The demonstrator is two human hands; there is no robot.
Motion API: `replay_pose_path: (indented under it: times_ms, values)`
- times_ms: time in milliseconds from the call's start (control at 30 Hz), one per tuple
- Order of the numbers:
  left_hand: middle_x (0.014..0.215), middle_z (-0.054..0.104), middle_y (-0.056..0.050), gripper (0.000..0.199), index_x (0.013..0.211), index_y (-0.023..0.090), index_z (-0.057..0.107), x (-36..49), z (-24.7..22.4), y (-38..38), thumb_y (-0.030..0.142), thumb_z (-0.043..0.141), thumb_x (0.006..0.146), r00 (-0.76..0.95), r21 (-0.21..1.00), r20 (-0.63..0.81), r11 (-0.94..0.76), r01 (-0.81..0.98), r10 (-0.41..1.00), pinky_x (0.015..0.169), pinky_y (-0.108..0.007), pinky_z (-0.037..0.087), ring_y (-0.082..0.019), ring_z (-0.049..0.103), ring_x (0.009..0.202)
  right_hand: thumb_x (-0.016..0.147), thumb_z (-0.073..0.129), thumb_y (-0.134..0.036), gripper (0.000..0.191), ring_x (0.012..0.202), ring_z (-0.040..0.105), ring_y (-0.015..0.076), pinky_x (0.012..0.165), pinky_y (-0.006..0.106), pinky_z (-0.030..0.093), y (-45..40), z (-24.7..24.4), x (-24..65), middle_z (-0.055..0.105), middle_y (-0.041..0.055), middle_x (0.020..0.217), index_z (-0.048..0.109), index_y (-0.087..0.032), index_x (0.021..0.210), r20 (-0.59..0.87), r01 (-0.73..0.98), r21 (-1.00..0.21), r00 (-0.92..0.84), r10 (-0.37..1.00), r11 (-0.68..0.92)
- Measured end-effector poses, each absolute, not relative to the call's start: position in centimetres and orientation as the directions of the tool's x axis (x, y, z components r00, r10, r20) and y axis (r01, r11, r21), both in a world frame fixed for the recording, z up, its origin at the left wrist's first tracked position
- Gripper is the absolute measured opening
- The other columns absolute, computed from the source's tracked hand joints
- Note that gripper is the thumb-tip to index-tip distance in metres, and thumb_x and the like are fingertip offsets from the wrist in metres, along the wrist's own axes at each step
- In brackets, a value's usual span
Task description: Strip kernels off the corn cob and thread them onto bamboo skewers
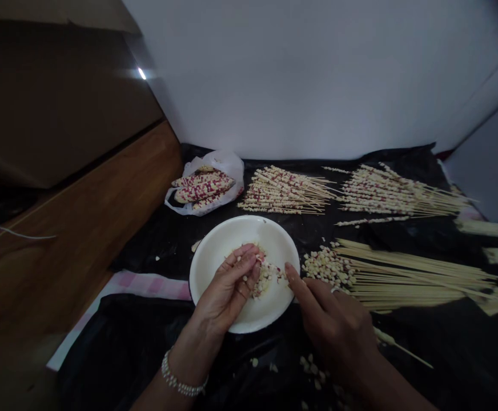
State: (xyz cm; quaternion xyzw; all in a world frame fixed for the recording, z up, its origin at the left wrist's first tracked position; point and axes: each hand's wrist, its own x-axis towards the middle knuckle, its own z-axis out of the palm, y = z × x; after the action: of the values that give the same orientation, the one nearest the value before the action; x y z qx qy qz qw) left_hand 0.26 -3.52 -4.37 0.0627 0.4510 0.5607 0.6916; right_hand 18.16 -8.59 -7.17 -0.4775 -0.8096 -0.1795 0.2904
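Observation:
My right hand [334, 314] is closed around a thin skewer [409, 349] threaded with pale and dark red corn kernels. The skewer's bare end sticks out behind that hand. Its other end, lined with kernels, points to my left hand [232, 279]. There the thumb and fingers pinch together at the tip on a corn kernel [259, 258], partly hidden by the fingertips. Both hands are over or beside a white bowl [215, 251] with loose kernels in its bottom.
Corncobs [204, 187] lie in a plastic bag [232, 162]. Two piles of filled skewers [283, 191] lie at the back. On the right are bare sticks [420, 277] beside heaped kernels [326, 265]. Black plastic sheeting [146, 337] covers the surface before a white wall [309, 80].

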Motion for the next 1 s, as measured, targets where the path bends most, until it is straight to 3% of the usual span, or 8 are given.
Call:
replay_pose_path:
  times_ms: [300, 467, 667, 733, 900, 1000]
  values:
    - [0.083, 0.073, -0.003, 0.025, 0.086, 0.013, 0.071, 0.3, -4.2, -3.7, -0.006, 0.070, 0.070, -0.071, 0.652, -0.518, 0.340, -0.678, 0.852, 0.074, -0.015, 0.057, -0.008, 0.068, 0.073, 0.087, 0.045, 0.000, 0.051, 0.053, 0.045, 0.0116, 0.052, 0.030, 0.032, -8.6, -7.4, 18.2, 0.066, 0.0026, 0.077, 0.052, -0.011, 0.136, 0.640, 0.876, 0.033, -0.388, 0.663, 0.481]
    - [0.080, 0.072, -0.002, 0.024, 0.087, 0.012, 0.072, 0.0, -4.3, -3.7, -0.003, 0.075, 0.067, 0.018, 0.639, -0.522, 0.404, -0.654, 0.853, 0.070, -0.016, 0.058, -0.008, 0.068, 0.069, 0.088, 0.045, 0.000, 0.054, 0.055, 0.047, 0.0120, 0.055, 0.030, 0.033, -8.7, -7.4, 18.2, 0.067, 0.0029, 0.081, 0.047, -0.013, 0.141, 0.649, 0.867, 0.014, -0.388, 0.654, 0.499]
    - [0.082, 0.074, -0.004, 0.026, 0.086, 0.012, 0.073, 0.2, -4.3, -3.9, 0.000, 0.079, 0.064, 0.091, 0.669, -0.486, 0.437, -0.601, 0.869, 0.075, -0.018, 0.057, -0.010, 0.069, 0.073, 0.088, 0.044, 0.000, 0.062, 0.055, 0.047, 0.0122, 0.054, 0.030, 0.031, -8.8, -7.6, 18.2, 0.066, 0.0029, 0.081, 0.036, -0.013, 0.148, 0.625, 0.872, 0.005, -0.385, 0.679, 0.489]
    - [0.089, 0.075, -0.007, 0.025, 0.091, 0.012, 0.074, 0.3, -4.1, -3.9, 0.005, 0.078, 0.068, 0.137, 0.683, -0.470, 0.458, -0.569, 0.872, 0.081, -0.020, 0.056, -0.012, 0.070, 0.080, 0.088, 0.045, 0.000, 0.063, 0.054, 0.047, 0.0119, 0.054, 0.030, 0.031, -8.6, -7.6, 18.2, 0.066, 0.0020, 0.081, 0.034, -0.014, 0.149, 0.628, 0.874, 0.003, -0.379, 0.680, 0.485]
    - [0.116, 0.071, -0.016, 0.034, 0.108, 0.012, 0.072, -0.5, -3.7, -3.5, 0.038, 0.062, 0.087, 0.153, 0.794, -0.371, 0.399, -0.458, 0.916, 0.097, -0.034, 0.050, -0.023, 0.065, 0.109, 0.089, 0.044, -0.001, 0.062, 0.055, 0.047, 0.0120, 0.054, 0.029, 0.031, -8.0, -7.4, 18.7, 0.065, 0.0001, 0.076, 0.037, -0.018, 0.148, 0.653, 0.900, 0.012, -0.336, 0.679, 0.435]
    - [0.118, 0.071, -0.013, 0.037, 0.120, 0.018, 0.067, -1.5, -3.7, -3.2, 0.033, 0.063, 0.087, 0.058, 0.951, -0.204, 0.212, -0.225, 0.977, 0.107, -0.032, 0.039, -0.022, 0.057, 0.123, 0.089, 0.043, -0.001, 0.061, 0.052, 0.044, 0.0118, 0.053, 0.030, 0.029, -7.8, -7.3, 19.0, 0.065, -0.0005, 0.073, 0.039, -0.018, 0.147, 0.654, 0.909, 0.019, -0.326, 0.683, 0.416]
